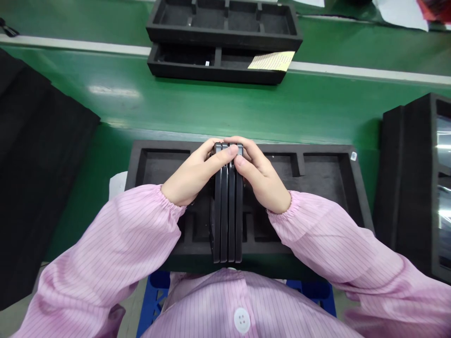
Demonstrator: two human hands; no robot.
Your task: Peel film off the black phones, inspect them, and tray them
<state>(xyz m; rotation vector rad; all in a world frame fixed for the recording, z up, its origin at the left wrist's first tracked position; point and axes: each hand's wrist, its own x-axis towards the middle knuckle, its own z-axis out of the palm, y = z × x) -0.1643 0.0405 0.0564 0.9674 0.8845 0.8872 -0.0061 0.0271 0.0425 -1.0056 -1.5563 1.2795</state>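
Several flat black panels with rounded corners stand on edge, pressed side by side in one upright row, over the middle of a black foam tray. My left hand is wrapped around their far end from the left, its thumb lying across the top edges. From the right, my right hand closes on the same far end, with its thumb at the outermost panel. The fingertips of both hands meet behind the row and are partly hidden. Tray compartments show on either side of the panels.
Two stacked black foam trays stand at the back, with a yellow printed sheet in the lower one. Tall black foam stacks flank me, at left and at right. A blue plastic crate sits below the table edge.
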